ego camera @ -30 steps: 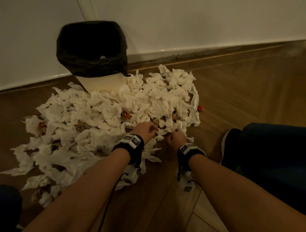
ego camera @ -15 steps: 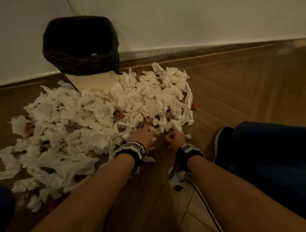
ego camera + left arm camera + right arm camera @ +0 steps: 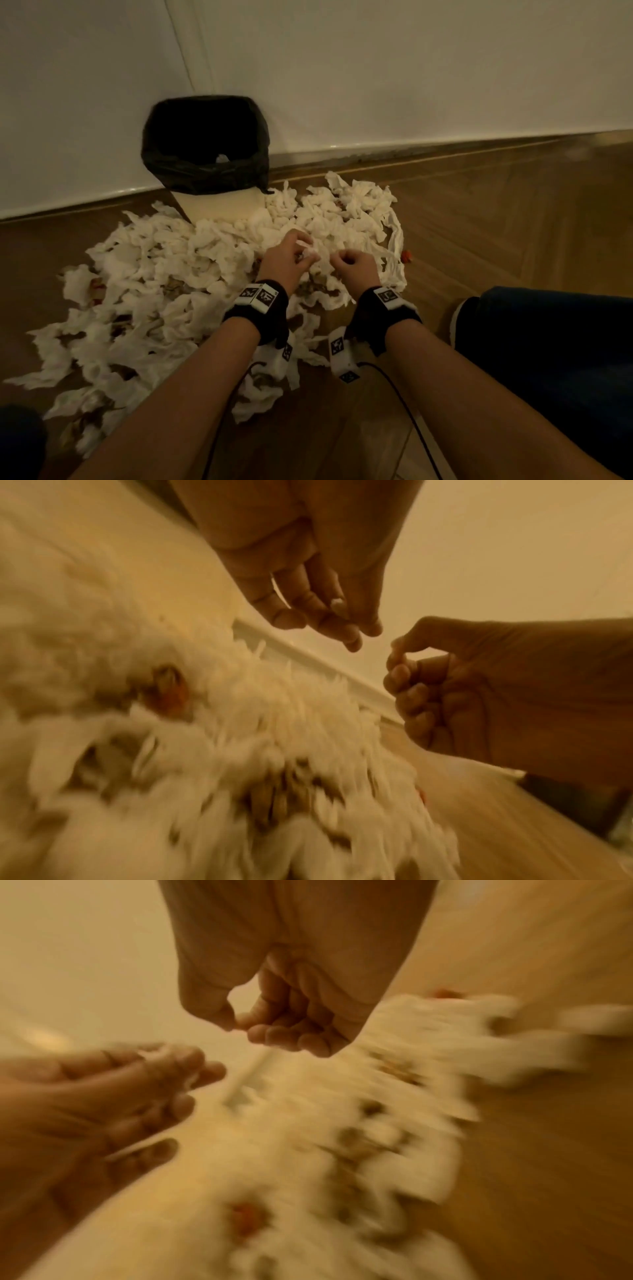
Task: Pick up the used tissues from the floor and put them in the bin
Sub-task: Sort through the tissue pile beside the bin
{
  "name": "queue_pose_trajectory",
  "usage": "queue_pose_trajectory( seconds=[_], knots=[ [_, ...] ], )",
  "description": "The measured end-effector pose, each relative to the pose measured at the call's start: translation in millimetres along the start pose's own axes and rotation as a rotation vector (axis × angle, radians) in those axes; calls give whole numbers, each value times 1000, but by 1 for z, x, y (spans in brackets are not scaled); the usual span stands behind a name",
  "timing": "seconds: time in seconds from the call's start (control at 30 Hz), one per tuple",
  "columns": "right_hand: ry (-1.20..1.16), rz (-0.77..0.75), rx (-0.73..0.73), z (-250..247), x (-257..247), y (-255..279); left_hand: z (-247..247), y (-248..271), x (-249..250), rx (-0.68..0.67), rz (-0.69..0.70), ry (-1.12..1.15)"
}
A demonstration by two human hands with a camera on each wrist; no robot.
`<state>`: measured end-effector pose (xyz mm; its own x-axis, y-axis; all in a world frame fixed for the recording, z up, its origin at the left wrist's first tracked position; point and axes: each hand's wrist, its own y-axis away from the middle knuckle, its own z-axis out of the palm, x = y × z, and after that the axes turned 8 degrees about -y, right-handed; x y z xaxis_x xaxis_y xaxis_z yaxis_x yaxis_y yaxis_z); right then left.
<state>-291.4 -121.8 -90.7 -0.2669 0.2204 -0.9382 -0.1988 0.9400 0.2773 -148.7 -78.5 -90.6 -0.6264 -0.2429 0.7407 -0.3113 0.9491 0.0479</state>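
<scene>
The left hand point(image 3: 286, 263) is pinching a small white tissue scrap point(image 3: 310, 251), seen only from the head view. The right hand point(image 3: 354, 265) is clenching; its wrist view shows nothing inside. Both are hovering over the tissues point(image 3: 191, 260) lying before the bin point(image 3: 205, 147).

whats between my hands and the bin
In the head view, crumpled tissues cover the floor from both hands, left hand and right hand, right up to the foot of the bin; no bare stretch.
</scene>
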Motion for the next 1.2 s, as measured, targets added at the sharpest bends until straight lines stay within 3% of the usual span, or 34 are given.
queue_pose_trajectory(
  seconds=[0.13, 0.27, 0.37, 0.5, 0.7, 0.9, 1.0, 1.2],
  knots=[
    [-27, -199, -40, 21, -77, -15, -57, -15, 9, 215, 3, 201],
    [-35, -391, -89, 51, -145, -29, -119, -33, 9, 547, 26, 253],
    [54, -472, -109, 76, -178, -40, -154, -46, 3, 646, -10, 267],
    [267, -467, -108, 104, -197, -56, -183, -63, -4, 641, -19, 101],
    [610, -388, -133, 127, -203, -78, -191, -74, -11, 505, -49, 48],
    [793, -389, -75, 132, -203, -86, -185, -64, -14, 568, -27, 59],
    [845, -374, -143, 133, -201, -92, -178, -56, -21, 584, 11, 5],
    [902, -397, -142, 117, -172, -87, -149, -41, -36, 480, 25, 7]
  ],
)
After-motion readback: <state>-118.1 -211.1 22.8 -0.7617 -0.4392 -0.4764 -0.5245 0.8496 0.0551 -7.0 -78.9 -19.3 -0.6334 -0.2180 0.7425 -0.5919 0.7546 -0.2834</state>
